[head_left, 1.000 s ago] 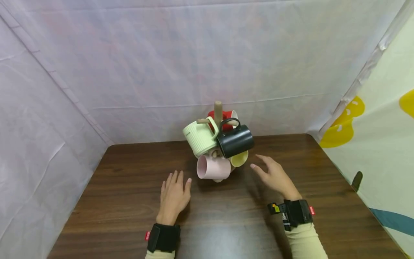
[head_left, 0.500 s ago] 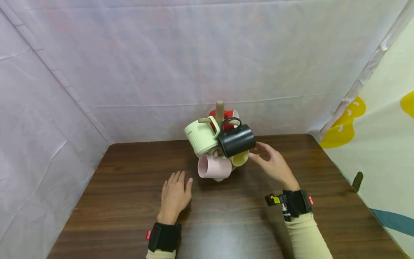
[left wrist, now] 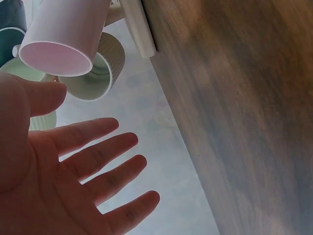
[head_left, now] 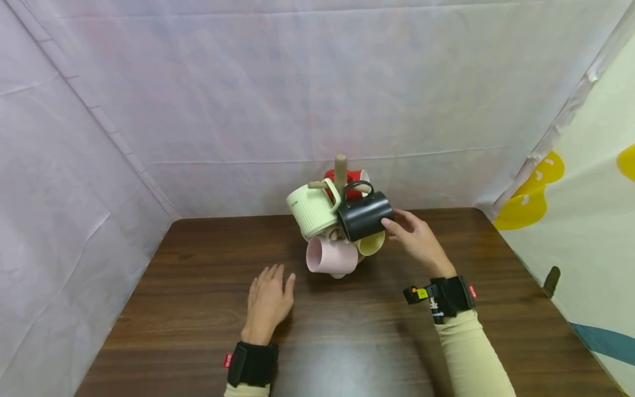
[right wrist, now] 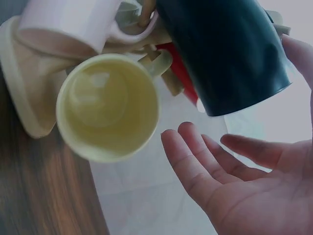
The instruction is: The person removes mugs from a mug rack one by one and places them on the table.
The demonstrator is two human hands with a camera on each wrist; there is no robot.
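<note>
Reaching for the black mug (head_left: pixel 366 216) on a crowded wooden mug stand (head_left: pixel 340 168) near the table's (head_left: pixel 198 309) far edge.

The right hand (head_left: pixel 415 239) has its fingers spread loosely, thumb touching the mug's bottom rim, holding nothing yet; the left hand (head_left: pixel 268 299) lies flat and open on the table. The black mug hangs by its handle among a green mug (head_left: pixel 312 208), pink mug (head_left: pixel 331 256), yellow mug (head_left: pixel 372 243) and red mug (head_left: pixel 350 180); a careless pull could likely knock neighbours loose or tip the unsteadied stand.
</note>
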